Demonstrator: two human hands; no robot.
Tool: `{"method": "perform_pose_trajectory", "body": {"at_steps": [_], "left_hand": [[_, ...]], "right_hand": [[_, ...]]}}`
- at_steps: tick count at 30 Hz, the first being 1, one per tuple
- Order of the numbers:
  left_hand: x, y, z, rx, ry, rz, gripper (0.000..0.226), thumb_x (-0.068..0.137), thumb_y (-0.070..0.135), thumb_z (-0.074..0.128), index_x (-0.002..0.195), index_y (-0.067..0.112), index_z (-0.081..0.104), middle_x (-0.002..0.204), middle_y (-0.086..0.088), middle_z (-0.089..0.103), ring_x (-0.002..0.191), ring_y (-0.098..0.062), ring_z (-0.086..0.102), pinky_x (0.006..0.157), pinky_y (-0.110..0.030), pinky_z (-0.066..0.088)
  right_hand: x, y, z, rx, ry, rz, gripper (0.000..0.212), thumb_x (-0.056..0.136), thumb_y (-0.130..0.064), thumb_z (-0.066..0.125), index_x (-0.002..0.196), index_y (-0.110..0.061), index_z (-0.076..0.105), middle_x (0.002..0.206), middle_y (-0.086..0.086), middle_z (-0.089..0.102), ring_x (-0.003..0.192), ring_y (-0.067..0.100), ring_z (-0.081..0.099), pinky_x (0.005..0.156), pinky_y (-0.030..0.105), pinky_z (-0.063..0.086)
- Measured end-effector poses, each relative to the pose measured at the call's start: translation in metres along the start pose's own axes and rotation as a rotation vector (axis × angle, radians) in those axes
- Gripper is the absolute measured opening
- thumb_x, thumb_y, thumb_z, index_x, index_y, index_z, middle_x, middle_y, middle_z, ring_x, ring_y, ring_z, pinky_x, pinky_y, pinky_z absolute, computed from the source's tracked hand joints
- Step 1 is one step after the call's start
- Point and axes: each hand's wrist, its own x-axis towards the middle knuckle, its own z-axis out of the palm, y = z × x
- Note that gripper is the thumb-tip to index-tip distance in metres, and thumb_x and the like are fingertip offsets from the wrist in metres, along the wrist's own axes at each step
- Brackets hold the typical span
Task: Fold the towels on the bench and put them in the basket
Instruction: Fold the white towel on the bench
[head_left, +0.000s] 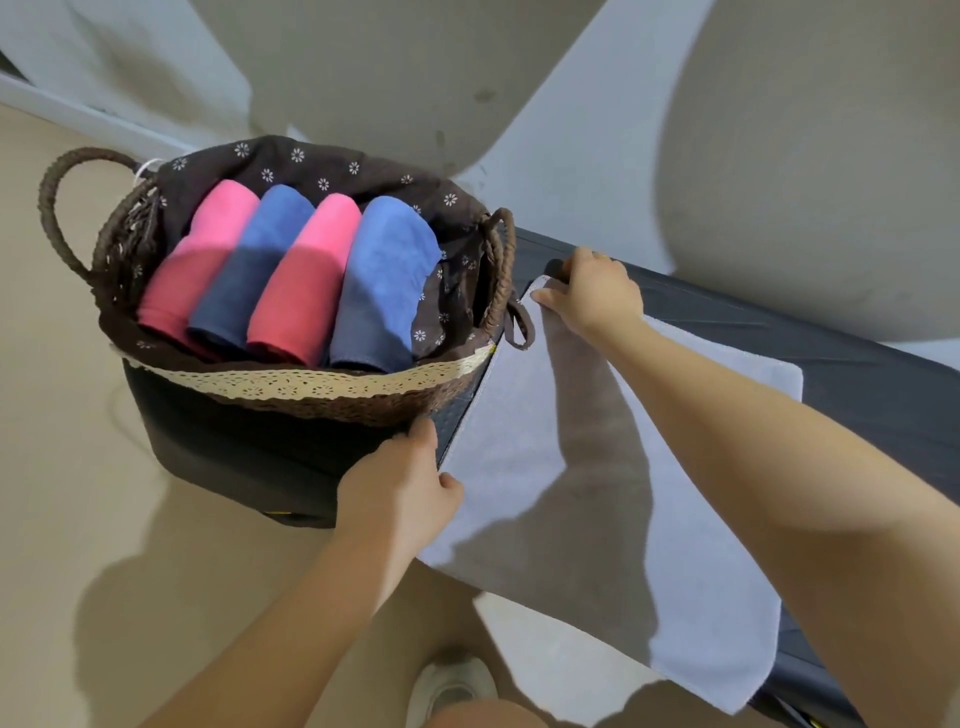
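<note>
A grey towel (524, 467) lies spread flat across the dark bench (857, 384), its near end hanging over the bench's front edge. My left hand (402, 480) pinches the towel's near left corner at the bench edge. My right hand (597, 293) pinches its far left corner beside the basket. The woven brown basket (311, 400), lined with dark flowered cloth, stands on the bench's left end. Inside it stand several rolled towels in a row: pink (208, 260), blue (254, 265), pink (306, 280) and blue (379, 280).
The basket has a large loop handle (57, 218) on the left and a smaller one (498, 265) by my right hand. A pale wall rises behind the bench. Beige floor lies to the left and below, where my white shoe (452, 680) shows.
</note>
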Motion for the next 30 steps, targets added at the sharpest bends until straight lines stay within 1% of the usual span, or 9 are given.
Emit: {"method": "perform_pose_trajectory", "body": {"at_steps": [3,6,8,13,16,19,23,26,30], "left_hand": [[0.003,0.013,-0.002,0.022,0.085,0.132,0.032,0.088,0.022,0.046,0.119,0.014,0.040,0.111,-0.006,0.055,0.099,-0.030,0.056,0.071,-0.032,0.041],[0.010,0.035,-0.002,-0.141,0.097,0.256,0.022,0.090,0.021,0.044,0.111,0.015,0.045,0.090,0.000,0.052,0.091,-0.029,0.057,0.067,-0.031,0.039],[0.019,0.052,-0.002,-0.266,0.112,0.306,0.021,0.090,0.017,0.044,0.111,0.013,0.049,0.086,-0.003,0.052,0.089,-0.030,0.056,0.068,-0.033,0.040],[0.041,0.086,-0.004,-0.394,0.312,0.491,0.032,0.090,0.002,0.043,0.120,0.003,0.052,0.118,-0.014,0.057,0.108,-0.032,0.055,0.087,-0.026,0.033],[0.051,0.105,-0.011,-0.440,0.368,0.487,0.045,0.092,0.003,0.041,0.137,0.004,0.036,0.141,-0.012,0.037,0.130,-0.028,0.038,0.103,-0.024,0.025],[0.070,0.120,-0.019,-0.501,0.232,0.306,0.052,0.096,0.014,0.042,0.144,0.005,0.022,0.149,-0.013,0.027,0.137,-0.026,0.026,0.107,-0.024,0.018],[0.086,0.129,-0.028,-0.485,0.187,0.223,0.026,0.095,0.018,0.047,0.115,0.003,0.054,0.117,-0.017,0.059,0.111,-0.030,0.052,0.090,-0.033,0.038],[0.088,0.131,-0.027,-0.488,0.238,0.225,0.020,0.095,0.015,0.045,0.105,0.001,0.056,0.102,-0.019,0.062,0.097,-0.032,0.056,0.081,-0.036,0.042],[0.091,0.134,-0.022,-0.508,0.286,0.216,0.017,0.096,0.010,0.039,0.102,0.005,0.053,0.090,-0.017,0.059,0.082,-0.031,0.053,0.071,-0.035,0.042]], "right_hand": [[-0.003,0.007,-0.006,-0.011,-0.026,0.053,0.061,0.080,-0.052,0.062,0.117,-0.006,0.046,0.121,0.013,0.054,0.116,0.034,0.049,0.083,0.039,0.041],[-0.002,0.012,-0.014,0.042,-0.102,0.113,0.049,0.076,-0.052,0.066,0.085,-0.007,0.049,0.084,0.007,0.055,0.086,0.030,0.052,0.060,0.030,0.037],[-0.002,0.014,-0.020,0.155,-0.172,0.113,0.043,0.077,-0.042,0.069,0.068,-0.003,0.051,0.064,0.006,0.047,0.071,0.026,0.046,0.051,0.027,0.033],[-0.018,0.028,-0.035,0.514,-0.229,-0.123,0.018,0.079,-0.009,0.067,0.070,-0.017,0.054,0.060,-0.003,0.047,0.054,0.010,0.039,0.051,0.019,0.032],[-0.031,0.040,-0.045,0.528,-0.208,-0.295,0.024,0.079,-0.004,0.065,0.070,-0.023,0.053,0.066,0.001,0.050,0.057,0.010,0.039,0.055,0.019,0.031],[-0.038,0.048,-0.050,0.519,-0.156,-0.335,0.018,0.080,-0.004,0.065,0.075,-0.019,0.055,0.070,0.005,0.054,0.057,0.010,0.040,0.056,0.020,0.032],[-0.044,0.059,-0.045,0.467,-0.144,-0.311,0.016,0.080,-0.010,0.066,0.094,-0.013,0.058,0.082,0.003,0.058,0.074,0.017,0.051,0.071,0.028,0.042],[-0.041,0.093,-0.041,0.188,-0.135,-0.162,0.034,0.084,-0.029,0.062,0.114,-0.015,0.055,0.108,0.005,0.060,0.105,0.025,0.055,0.093,0.038,0.043],[-0.054,0.159,-0.044,-0.094,-0.013,0.077,0.040,0.092,-0.030,0.050,0.127,-0.011,0.048,0.126,0.016,0.048,0.118,0.036,0.044,0.094,0.043,0.038]]}}
